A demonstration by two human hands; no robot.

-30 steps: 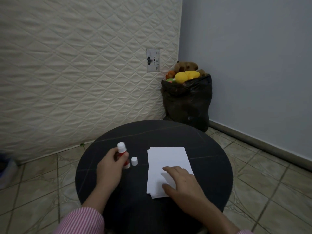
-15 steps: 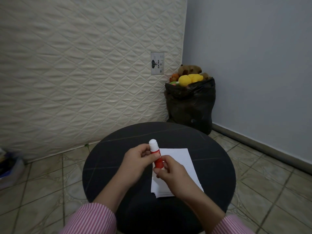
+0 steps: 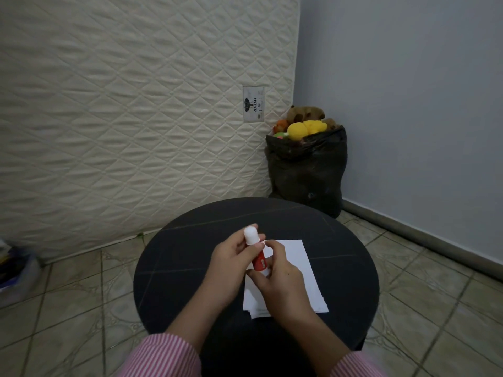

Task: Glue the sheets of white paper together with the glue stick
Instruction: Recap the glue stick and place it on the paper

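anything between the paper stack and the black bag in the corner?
Head view: nothing. Beyond the paper stack there is only bare dark tabletop up to its far rim, then the black bag on the floor.

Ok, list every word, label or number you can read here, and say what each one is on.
"GAJAH": printed sideways on the white tag sewn to the quilted mattress, beside a dark logo.
Smaller marks on that tag: too small to read.
Print on the red glue stick: too blurred to read.
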